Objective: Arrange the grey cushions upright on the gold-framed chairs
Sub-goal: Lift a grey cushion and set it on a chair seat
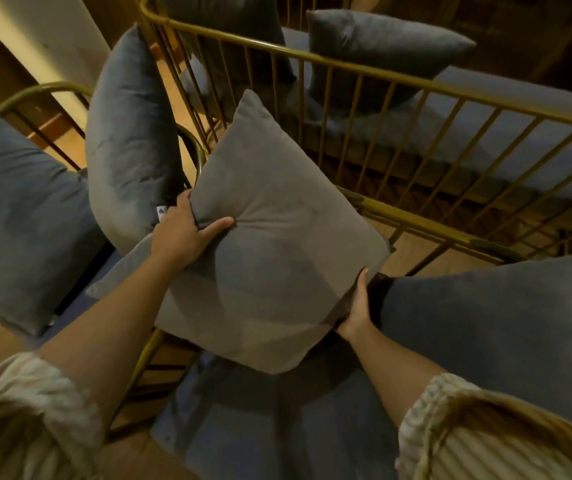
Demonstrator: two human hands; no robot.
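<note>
While both hands held it, the light grey cushion (270,244) hung in the air above a blue-grey seat pad (277,417), tipped so one corner pointed up and away. The left hand (182,233) gripped the cushion's left edge. Its fingers (217,226) were curled tight around a bunch of the fabric, with the thumb pressed into the front. The right hand (359,310) held the lower right edge. Its thumb showed along the side, but the rest of its fingers were hidden behind the cushion, so I could not tell just how they were set. Both arms wore pale ribbed sleeves (440,410) pushed up.

Just behind the left hand, a darker grey cushion (128,140) stood upright against the gold frame of a chair (43,90). A small white tag showed at its bottom edge. Further left, another dark cushion (17,209) lay leaning on that same chair. On the right, a big dark cushion (506,327) sat close beside the right hand.

A long gold rail with thin bars (381,98) ran across the middle. Beyond it, on a long grey seat (520,126), one more cushion (374,53) stood on its edge. Wooden floor (426,251) showed between the frames.
</note>
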